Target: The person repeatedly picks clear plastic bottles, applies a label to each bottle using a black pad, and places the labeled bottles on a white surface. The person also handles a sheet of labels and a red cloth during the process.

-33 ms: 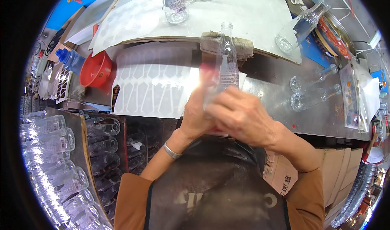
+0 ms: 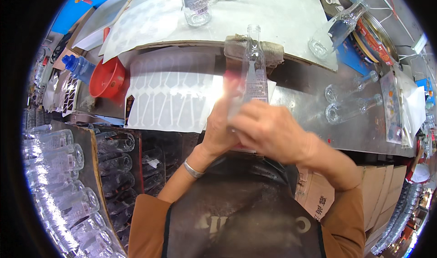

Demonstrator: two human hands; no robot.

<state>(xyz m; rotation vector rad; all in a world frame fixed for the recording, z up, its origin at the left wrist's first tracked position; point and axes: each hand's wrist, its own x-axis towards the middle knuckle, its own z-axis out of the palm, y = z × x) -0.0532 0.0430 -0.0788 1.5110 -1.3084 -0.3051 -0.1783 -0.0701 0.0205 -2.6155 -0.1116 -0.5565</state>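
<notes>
A clear glass bottle (image 2: 256, 71) with printed text on its body lies with its neck pointing away, against a cloth-wrapped block (image 2: 231, 48). Both my hands cover its lower end. My left hand (image 2: 219, 128) closes around that end from the left, its fingertips partly hidden and bright with glare. A blurred red patch (image 2: 233, 79) shows beside the bottle above this hand. Curled over the bottle's lower part is my right hand (image 2: 271, 130), its fingers bent together and smeared by motion. What they pinch cannot be made out.
Left of the bottle lies a white sheet (image 2: 170, 94) with long tapered outlines. A red scoop (image 2: 108, 81) and a blue-capped bottle (image 2: 82, 69) stand beyond it. Two bottles (image 2: 353, 110) lie at right. Others stand on the raised white board (image 2: 150, 23). Racked bottles (image 2: 59, 180) fill the lower left.
My right hand and forearm have shifted slightly, still over the bottle's lower part. The bottle and my left hand stay nearly in place.
</notes>
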